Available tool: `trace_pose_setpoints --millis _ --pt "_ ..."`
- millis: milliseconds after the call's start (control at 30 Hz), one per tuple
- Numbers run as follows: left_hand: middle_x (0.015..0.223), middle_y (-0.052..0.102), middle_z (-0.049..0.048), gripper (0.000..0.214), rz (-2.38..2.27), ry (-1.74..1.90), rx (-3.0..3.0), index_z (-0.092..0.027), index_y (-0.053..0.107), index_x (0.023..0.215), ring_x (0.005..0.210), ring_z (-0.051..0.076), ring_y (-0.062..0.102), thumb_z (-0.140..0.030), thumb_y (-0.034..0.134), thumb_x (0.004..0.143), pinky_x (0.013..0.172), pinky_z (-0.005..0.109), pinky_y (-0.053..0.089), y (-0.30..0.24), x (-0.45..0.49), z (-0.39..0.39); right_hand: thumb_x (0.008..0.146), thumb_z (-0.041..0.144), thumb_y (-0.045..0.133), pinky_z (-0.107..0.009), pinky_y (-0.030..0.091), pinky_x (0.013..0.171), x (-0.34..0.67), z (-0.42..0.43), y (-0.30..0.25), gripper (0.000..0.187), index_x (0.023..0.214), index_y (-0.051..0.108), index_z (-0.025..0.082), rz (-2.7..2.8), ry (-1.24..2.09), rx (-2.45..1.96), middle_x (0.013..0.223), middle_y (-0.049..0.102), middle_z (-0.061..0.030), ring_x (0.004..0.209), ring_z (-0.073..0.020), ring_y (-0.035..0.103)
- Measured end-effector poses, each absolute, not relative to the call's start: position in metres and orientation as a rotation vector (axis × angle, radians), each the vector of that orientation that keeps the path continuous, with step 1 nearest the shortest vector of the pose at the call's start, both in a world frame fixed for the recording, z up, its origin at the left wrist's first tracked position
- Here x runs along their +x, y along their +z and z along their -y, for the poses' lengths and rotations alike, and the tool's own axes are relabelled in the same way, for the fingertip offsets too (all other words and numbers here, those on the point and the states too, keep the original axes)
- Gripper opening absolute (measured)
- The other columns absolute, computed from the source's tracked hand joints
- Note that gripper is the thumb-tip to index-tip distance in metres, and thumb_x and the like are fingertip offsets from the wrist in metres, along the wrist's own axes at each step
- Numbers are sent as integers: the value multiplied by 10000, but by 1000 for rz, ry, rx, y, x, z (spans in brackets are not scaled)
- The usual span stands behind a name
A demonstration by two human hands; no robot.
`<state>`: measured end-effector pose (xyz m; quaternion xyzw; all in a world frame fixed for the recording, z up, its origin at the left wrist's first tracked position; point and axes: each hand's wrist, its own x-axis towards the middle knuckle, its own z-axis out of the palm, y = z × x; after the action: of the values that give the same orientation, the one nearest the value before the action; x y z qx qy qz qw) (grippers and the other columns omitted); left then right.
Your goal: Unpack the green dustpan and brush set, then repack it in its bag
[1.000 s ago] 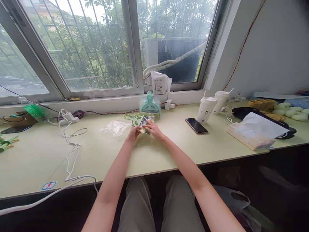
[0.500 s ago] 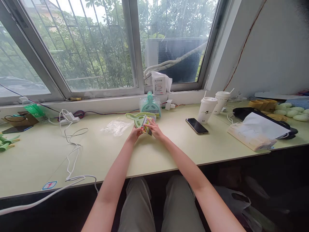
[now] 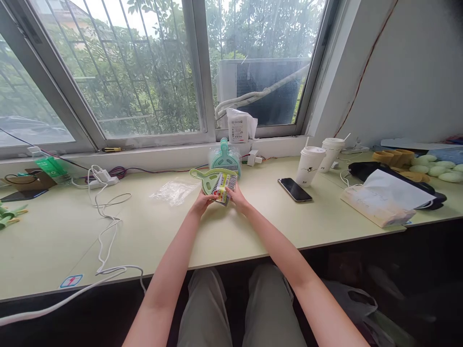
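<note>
far left of the bench [image 3: 152, 241]: green clips [image 3: 9, 215], a green bottle [image 3: 48, 166] by the window, then a white power strip [image 3: 103, 177] with white cables [image 3: 108, 226] trailing toward the near edge. a crumpled clear plastic bag [image 3: 173, 190] lies flat, apparently empty.

centre: the left hand [image 3: 201, 202] and the right hand [image 3: 237, 196] both hold a small packaged item with a printed label card [image 3: 224, 187], raised just above the bench. left grip: fingers pinched on the pack's lower left edge. right grip: fingers closed on its right side. the pack sits just in front of a light green dustpan [image 3: 207, 177], which lies flat on the bench. behind that stands a teal mini brush-and-dustpan set [image 3: 224, 159] in clear wrap, and a tissue pack [image 3: 238, 125] on the sill.

step in hand, as judged: handling or opening the pack with both hands. a next move would call for a firm hold on one side while the other side works the wrap.

right: a dark phone [image 3: 294, 189], two lidded paper cups [image 3: 314, 164] with straws, contents not visible, a white bag [image 3: 383, 197] and pale round items [image 3: 434, 166].
</note>
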<state>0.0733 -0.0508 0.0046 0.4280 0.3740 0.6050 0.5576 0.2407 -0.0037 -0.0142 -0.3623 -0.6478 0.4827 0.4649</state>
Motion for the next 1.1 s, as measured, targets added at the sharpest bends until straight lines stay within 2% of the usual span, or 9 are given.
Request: trace_pose_setpoints --millis 33,100,200,300,433,667,800,967,1100 --pt "1123 688 134 792 -882 1411 1020 -170 588 1276 949 234 679 -59 843 534 795 317 572 5 73 51 933 546 524 -480 574 967 241 3 -14 643 1469 352 235 1534 1257 -879 1361 640 -149 1154 -264 690" --pt "1129 689 149 761 -878 1389 1036 -155 608 1254 955 248 679 -78 855 538 795 324 572 6 73 52 916 459 609 -416 616 864 243 3 -11 496 1334 499 217 1406 1371 -869 1176 731 -106 956 -220 744" --pt "1152 686 156 743 -869 1376 1051 -145 619 1250 976 260 676 -96 861 549 809 330 570 9 72 54 926 349 632 -394 607 855 247 6 -5 311 1170 611 157 1278 1485 -824 1060 743 -68 894 -174 729" --pt "1185 679 153 690 -861 1380 1048 -139 623 1254 1009 263 671 -145 844 600 828 327 568 11 70 56 890 178 635 -388 586 913 250 11 2 168 1053 645 138 1207 1568 -754 995 758 -55 899 -170 725" --pt "1217 672 127 706 -866 1403 1048 -157 605 1286 1034 246 667 -160 833 618 834 305 564 12 69 57 815 65 605 -330 578 909 250 14 4 216 1002 643 165 1142 1629 -684 971 774 -47 898 -177 728" --pt "1190 681 135 757 -891 1371 1060 -137 584 1301 971 233 682 -156 851 593 829 320 569 11 70 54 918 231 628 -340 596 818 249 10 0 147 1032 640 138 1086 1672 -653 998 730 -41 864 -144 703" --pt "1209 677 139 742 -914 1349 1059 -139 596 1290 986 240 684 -156 852 593 821 320 576 13 68 55 874 145 595 -304 607 801 248 10 -1 146 1008 647 168 1090 1694 -636 933 772 -41 807 -154 722" --pt "1259 655 152 724 -920 1332 1071 -137 613 1274 1032 251 674 -156 856 592 819 308 579 17 68 59 843 111 612 -272 607 784 247 9 -3 178 1012 652 153 1094 1669 -640 964 786 -57 807 -151 732" --pt "1275 643 166 739 -928 1305 1088 -137 602 1287 1025 249 674 -164 860 595 807 304 580 17 67 59 832 93 630 -300 613 801 246 7 -6 173 997 657 136 1096 1654 -654 952 787 -65 802 -152 732"
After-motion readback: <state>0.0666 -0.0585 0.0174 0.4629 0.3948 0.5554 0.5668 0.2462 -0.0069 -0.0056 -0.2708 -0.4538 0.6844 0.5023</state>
